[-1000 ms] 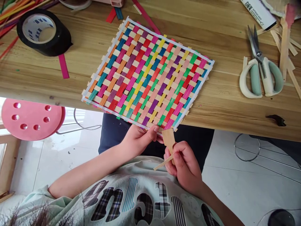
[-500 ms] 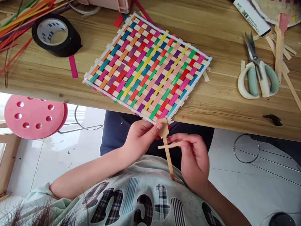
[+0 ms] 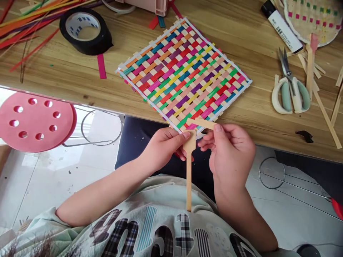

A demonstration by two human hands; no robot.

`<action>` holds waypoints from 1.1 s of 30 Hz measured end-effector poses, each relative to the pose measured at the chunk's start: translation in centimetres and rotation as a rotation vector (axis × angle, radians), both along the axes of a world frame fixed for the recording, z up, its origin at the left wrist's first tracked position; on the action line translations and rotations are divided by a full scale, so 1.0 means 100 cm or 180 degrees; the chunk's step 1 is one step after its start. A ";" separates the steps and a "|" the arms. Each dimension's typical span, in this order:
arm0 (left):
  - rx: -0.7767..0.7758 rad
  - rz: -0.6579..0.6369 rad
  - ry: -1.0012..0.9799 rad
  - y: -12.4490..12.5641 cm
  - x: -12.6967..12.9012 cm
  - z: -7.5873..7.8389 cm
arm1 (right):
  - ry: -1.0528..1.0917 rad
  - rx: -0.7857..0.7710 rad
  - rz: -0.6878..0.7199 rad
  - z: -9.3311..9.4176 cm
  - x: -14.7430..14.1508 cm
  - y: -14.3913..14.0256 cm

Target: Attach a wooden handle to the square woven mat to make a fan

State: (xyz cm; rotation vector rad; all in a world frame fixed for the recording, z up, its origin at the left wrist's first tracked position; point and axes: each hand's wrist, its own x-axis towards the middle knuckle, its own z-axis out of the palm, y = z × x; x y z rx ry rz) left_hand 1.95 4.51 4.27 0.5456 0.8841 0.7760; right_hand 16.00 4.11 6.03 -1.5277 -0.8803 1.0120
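A square mat woven of many-coloured strips (image 3: 184, 73) lies tilted on the wooden table (image 3: 53, 82), one corner hanging over the near edge. My left hand (image 3: 163, 146) pinches the wide top of a wooden paddle-shaped handle (image 3: 189, 167) against that corner; the handle's thin stem points down toward my chest. My right hand (image 3: 230, 150) holds a short plain wooden strip (image 3: 202, 123) between thumb and fingers, just at the mat's corner and above the handle's head.
A black tape roll (image 3: 85, 34) and loose coloured strips (image 3: 24, 21) lie at the far left. Scissors (image 3: 291, 89), a glue tube (image 3: 281, 26), a round woven fan (image 3: 313, 18) and plain wooden strips (image 3: 321, 107) are at the right. A pink stool (image 3: 34, 121) stands under the table's left.
The mat has turned and shifted right. My right hand rose from below the handle to the mat's corner, carrying the short strip. The handle now hangs straight down from my left hand.
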 end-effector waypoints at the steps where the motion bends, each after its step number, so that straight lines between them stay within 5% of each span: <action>1: 0.0023 -0.0032 -0.0025 -0.001 -0.002 0.000 | -0.0021 -0.0030 0.0019 -0.001 0.000 -0.002; 15: 0.0288 -0.0502 0.0073 0.002 -0.005 -0.003 | -0.0362 -0.0614 0.0797 0.007 0.017 -0.007; 33: 0.0205 -0.0413 0.0142 0.002 0.006 -0.005 | -0.0179 -0.1080 0.0709 0.018 0.028 -0.006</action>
